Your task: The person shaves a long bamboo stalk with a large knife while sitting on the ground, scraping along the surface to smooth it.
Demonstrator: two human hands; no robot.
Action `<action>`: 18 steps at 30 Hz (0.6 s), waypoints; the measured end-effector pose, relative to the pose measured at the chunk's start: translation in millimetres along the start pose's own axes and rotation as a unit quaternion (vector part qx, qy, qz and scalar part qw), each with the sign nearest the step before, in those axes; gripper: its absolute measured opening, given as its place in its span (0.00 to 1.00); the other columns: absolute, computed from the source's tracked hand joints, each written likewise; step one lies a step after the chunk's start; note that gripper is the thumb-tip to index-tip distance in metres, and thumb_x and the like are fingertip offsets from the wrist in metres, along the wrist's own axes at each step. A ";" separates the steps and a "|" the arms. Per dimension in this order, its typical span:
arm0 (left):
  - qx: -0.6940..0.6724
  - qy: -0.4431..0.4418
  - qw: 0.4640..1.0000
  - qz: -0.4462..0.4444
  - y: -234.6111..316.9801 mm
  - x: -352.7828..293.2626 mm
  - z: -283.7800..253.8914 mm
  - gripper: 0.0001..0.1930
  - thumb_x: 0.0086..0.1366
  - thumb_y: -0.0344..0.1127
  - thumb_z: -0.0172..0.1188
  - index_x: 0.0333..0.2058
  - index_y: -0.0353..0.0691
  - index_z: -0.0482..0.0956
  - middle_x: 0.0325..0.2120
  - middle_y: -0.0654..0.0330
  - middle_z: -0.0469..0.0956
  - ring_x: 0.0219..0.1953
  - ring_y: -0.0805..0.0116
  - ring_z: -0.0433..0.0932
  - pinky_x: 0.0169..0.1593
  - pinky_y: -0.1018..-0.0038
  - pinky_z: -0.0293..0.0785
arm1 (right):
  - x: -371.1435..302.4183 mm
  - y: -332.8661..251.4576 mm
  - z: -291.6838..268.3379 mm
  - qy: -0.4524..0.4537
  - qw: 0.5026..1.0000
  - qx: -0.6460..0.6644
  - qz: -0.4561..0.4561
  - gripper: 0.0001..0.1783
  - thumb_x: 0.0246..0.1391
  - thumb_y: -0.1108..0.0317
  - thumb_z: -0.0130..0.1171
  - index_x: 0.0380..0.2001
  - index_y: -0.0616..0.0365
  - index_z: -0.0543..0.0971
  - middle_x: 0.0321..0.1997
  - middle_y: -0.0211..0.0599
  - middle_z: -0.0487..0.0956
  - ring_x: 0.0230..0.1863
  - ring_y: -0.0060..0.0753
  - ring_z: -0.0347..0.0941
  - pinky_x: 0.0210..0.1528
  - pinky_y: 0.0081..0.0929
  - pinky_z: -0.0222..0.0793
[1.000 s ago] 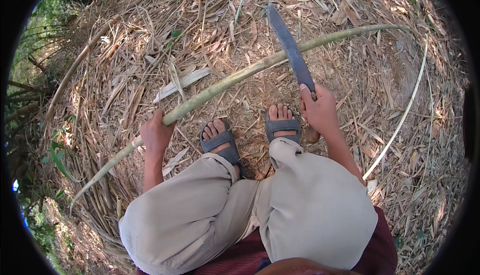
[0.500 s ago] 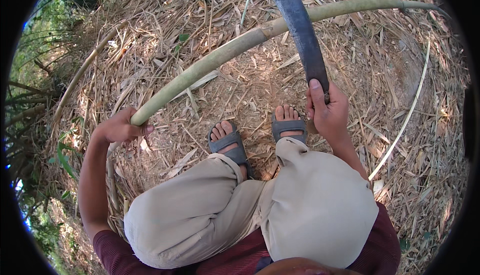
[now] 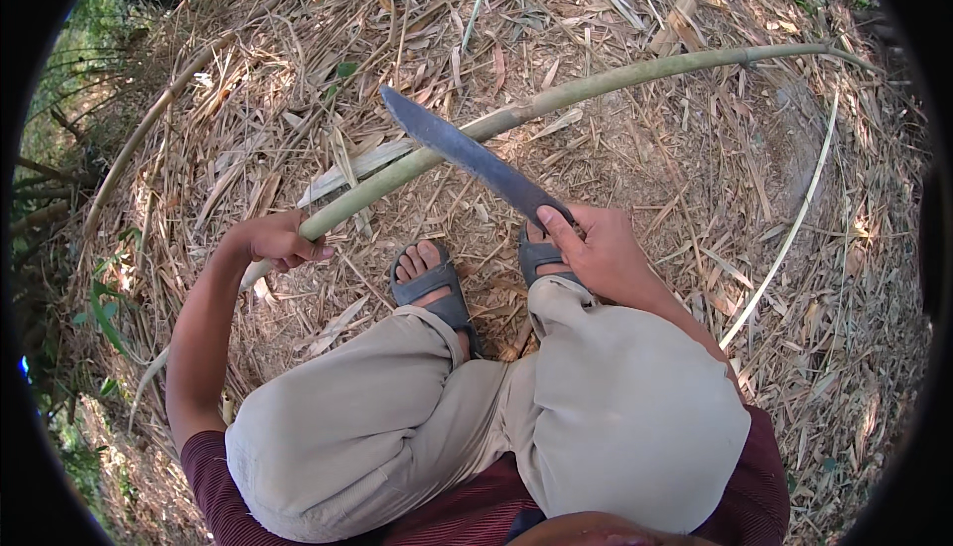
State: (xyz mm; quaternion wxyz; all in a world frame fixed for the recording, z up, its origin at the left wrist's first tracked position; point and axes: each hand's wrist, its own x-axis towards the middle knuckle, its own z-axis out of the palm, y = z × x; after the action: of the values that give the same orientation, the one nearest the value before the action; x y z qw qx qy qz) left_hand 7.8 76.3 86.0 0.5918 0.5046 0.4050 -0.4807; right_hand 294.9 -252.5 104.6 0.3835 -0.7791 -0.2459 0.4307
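A long green bamboo pole (image 3: 596, 81) slants from the lower left up to the far right. Near its lower end, my left hand (image 3: 283, 240) is closed round it. My right hand (image 3: 604, 248) grips a machete (image 3: 476, 157), the thumb lying along the top of the handle. The dark, slightly curved blade points up and left and crosses over the pole between my left hand and a joint in the bamboo. Whether the edge touches the bamboo I cannot tell. A pale strip (image 3: 362, 167) shows beside the pole, just beyond my left hand.
My sandalled feet (image 3: 434, 283) stand close behind the pole, below my bent knees. Dry bamboo leaves and husks (image 3: 735, 189) litter the ground. A thin pale strip (image 3: 794, 238) lies at right, a curved stalk (image 3: 149, 139) at left. Green plants (image 3: 104, 318) grow along the left side.
The machete has swung down and left, from pointing away across the pole to lying slanted over it. The pole has tilted a little nearer me, and my left hand has shifted right.
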 end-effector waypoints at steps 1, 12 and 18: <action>-0.004 0.003 1.000 -0.004 -2.4 3.3 0.8 0.18 0.64 0.40 0.69 0.23 0.44 0.69 0.13 0.74 0.61 0.13 0.82 0.59 0.15 0.78 0.51 | -3.1 -1.7 2.5 -0.027 0.999 0.002 -0.021 0.28 0.69 0.51 0.53 0.22 0.64 0.76 0.14 0.32 0.73 0.15 0.23 0.70 0.16 0.26 0.64; 0.023 0.032 0.999 0.004 -3.9 12.4 -6.9 0.17 0.62 0.44 0.71 0.26 0.40 0.74 0.13 0.71 0.63 0.13 0.80 0.60 0.16 0.77 0.54 | 10.3 17.5 -14.5 0.072 0.993 0.012 0.093 0.29 0.70 0.49 0.51 0.24 0.66 0.76 0.15 0.37 0.73 0.12 0.26 0.67 0.18 0.27 0.67; 0.042 0.043 0.998 0.007 -10.2 27.6 -10.7 0.20 0.63 0.46 0.70 0.23 0.41 0.71 0.13 0.70 0.63 0.13 0.80 0.59 0.16 0.77 0.53 | -1.2 4.2 8.1 -0.066 0.995 -0.056 0.052 0.28 0.69 0.49 0.52 0.29 0.67 0.79 0.16 0.34 0.75 0.14 0.25 0.70 0.20 0.27 0.68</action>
State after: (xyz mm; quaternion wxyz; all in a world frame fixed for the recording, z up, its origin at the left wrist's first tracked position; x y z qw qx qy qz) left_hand 3.7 82.1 55.5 0.5557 0.5518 0.4059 -0.4711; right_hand 287.6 -252.6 99.1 0.2990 -0.7812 -0.2536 0.4858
